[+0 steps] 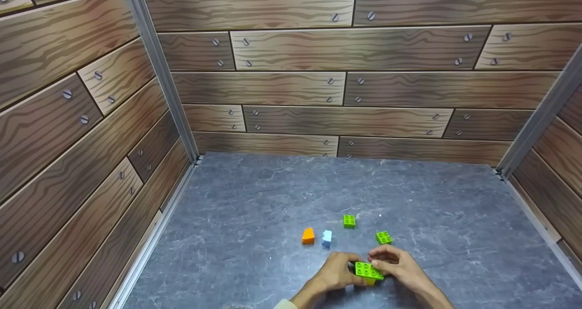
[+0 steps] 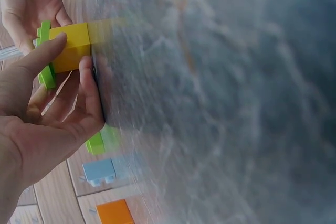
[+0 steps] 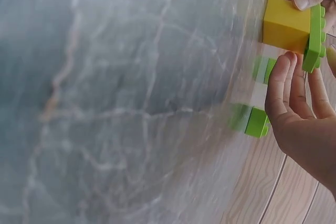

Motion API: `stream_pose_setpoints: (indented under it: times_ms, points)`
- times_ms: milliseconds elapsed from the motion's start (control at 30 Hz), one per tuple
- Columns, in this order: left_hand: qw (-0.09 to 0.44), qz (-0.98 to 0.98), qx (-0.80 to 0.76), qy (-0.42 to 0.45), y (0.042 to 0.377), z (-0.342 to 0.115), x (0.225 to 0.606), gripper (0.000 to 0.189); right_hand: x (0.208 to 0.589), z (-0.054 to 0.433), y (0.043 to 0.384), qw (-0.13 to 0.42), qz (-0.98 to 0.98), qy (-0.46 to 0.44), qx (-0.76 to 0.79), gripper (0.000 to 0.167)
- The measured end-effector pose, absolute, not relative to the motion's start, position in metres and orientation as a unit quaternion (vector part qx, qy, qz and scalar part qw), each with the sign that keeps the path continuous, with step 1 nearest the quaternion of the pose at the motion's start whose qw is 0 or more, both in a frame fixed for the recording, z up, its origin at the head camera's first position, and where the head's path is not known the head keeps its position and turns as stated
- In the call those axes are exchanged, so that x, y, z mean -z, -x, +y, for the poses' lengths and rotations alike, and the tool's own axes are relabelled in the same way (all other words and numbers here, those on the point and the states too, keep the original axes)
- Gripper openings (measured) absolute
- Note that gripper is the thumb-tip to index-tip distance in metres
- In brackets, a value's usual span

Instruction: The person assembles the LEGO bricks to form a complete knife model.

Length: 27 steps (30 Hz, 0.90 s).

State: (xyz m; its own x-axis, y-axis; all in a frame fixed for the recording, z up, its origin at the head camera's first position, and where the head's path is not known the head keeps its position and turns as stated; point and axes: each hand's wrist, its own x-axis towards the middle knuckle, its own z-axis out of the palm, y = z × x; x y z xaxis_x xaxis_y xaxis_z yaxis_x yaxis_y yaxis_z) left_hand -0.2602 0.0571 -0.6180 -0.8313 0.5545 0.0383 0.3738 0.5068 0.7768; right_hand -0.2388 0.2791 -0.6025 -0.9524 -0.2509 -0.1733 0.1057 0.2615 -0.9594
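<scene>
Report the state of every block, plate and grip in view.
yellow block: under the green plate
green plate: studs up, atop the yellow block
left grip: holding the yellow block
right grip: at the green plate's end, contact unclear
far green block: loose, studs up
near green block: loose, studs up
blue block: loose, studs sideways
orange block: loose

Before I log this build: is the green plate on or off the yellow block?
On: both wrist views show the green plate atop the yellow block. Whether fully pressed, I cannot tell.

Lime-green plate (image 1: 366, 270), yellow block (image 3: 286, 24)
</scene>
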Motion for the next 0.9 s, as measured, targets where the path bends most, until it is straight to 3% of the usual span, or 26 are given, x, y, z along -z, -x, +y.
stream_pose_setpoints:
  times_ms: [300, 900]
  points:
    - [0.126, 0.859, -0.424, -0.26, 0.261, 0.058, 0.619, 0.026, 0.602, 0.283, 0.24, 0.152, 0.772, 0.01, 0.618, 0.05]
    - [0.107, 0.863, -0.414, -0.27, 0.261, 0.058, 0.618, 0.028, 0.598, 0.291, 0.243, 0.106, 0.745, 0.004, 0.658, 0.067]
